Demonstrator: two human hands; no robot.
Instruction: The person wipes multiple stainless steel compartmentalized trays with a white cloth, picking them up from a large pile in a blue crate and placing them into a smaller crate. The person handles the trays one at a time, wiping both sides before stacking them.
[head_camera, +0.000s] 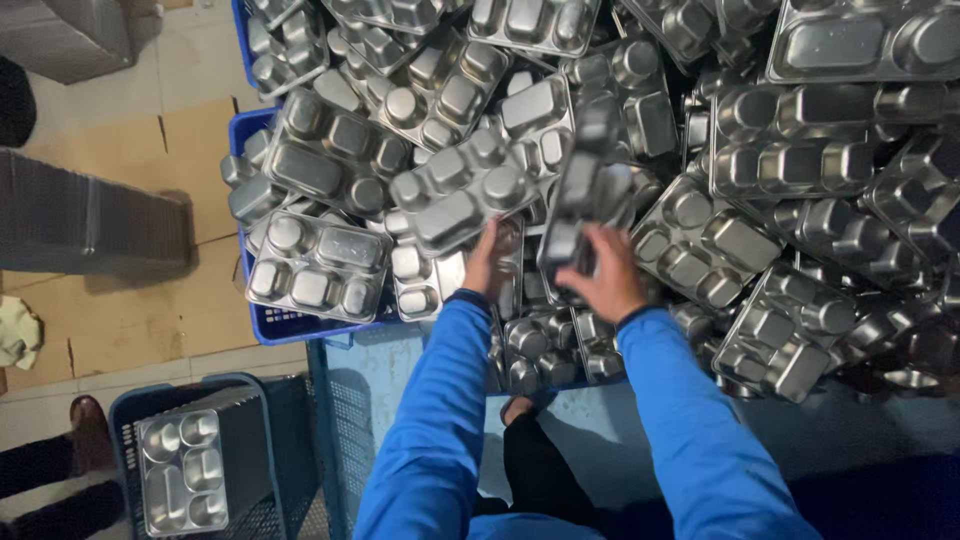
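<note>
A large heap of steel compartment trays (700, 150) fills the upper part of the view. My left hand (487, 262) reaches under one upturned tray (465, 190) and holds its near edge. My right hand (604, 275) grips a blurred tray (585, 195) that stands nearly on edge above the pile. Both arms wear blue sleeves.
Blue plastic crates (285, 325) sit under the heap at left. A blue basket (250, 395) at lower left holds a neat stack of trays (185, 470). Flattened cardboard (120, 330) covers the floor at left. Another person's shoe (85, 420) shows at the left edge.
</note>
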